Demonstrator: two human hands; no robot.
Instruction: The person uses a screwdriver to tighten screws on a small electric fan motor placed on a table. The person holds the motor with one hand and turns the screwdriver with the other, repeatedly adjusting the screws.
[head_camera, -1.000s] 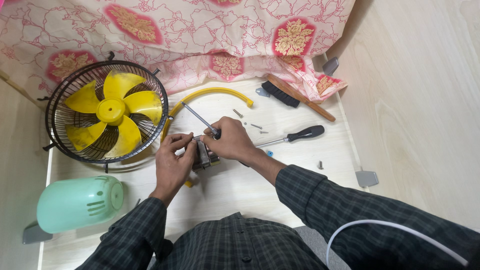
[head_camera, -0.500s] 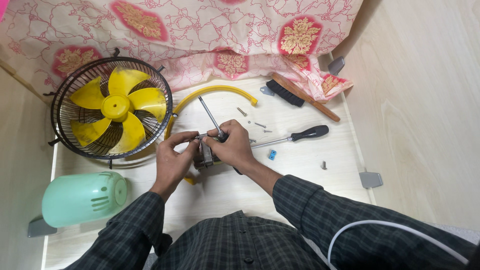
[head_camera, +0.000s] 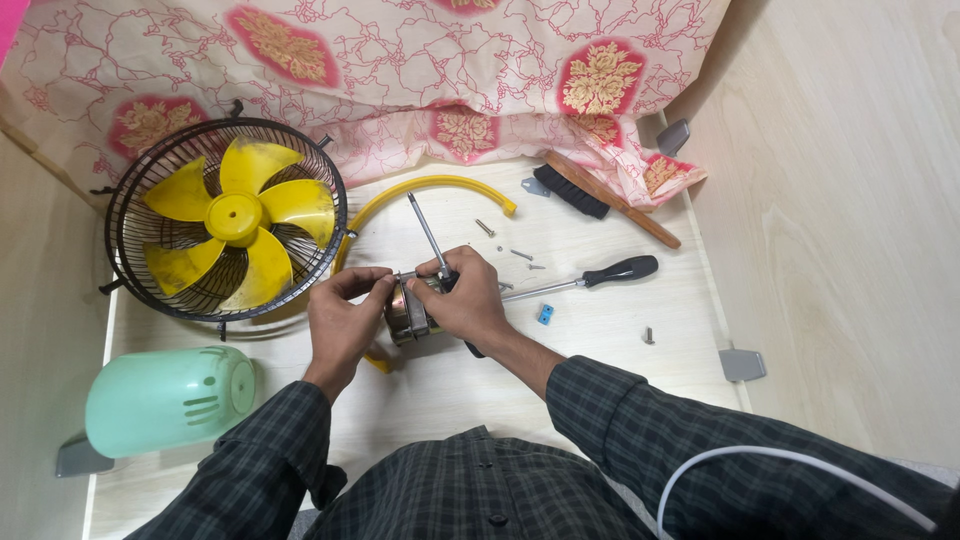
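My left hand (head_camera: 345, 315) and my right hand (head_camera: 470, 300) meet over a small metal fan motor (head_camera: 408, 312) on the pale wooden surface. The left fingertips pinch the motor's top edge. My right hand grips the black handle of a screwdriver (head_camera: 428, 235) and also rests on the motor; the steel shaft points up and away from me. A second black-handled screwdriver (head_camera: 590, 278) lies flat just right of my right hand.
A black wire fan guard (head_camera: 135, 215) with yellow blades (head_camera: 235, 220) lies at left, a mint green housing (head_camera: 165, 400) below it. A yellow ring (head_camera: 440, 185), loose screws (head_camera: 522, 255), a blue piece (head_camera: 544, 314) and a brush (head_camera: 600, 200) lie nearby. Patterned cloth (head_camera: 400, 60) covers the back.
The screwdriver shaft has swung from leaning left to pointing more upright. Both hands stay on the motor; the view has shifted slightly.
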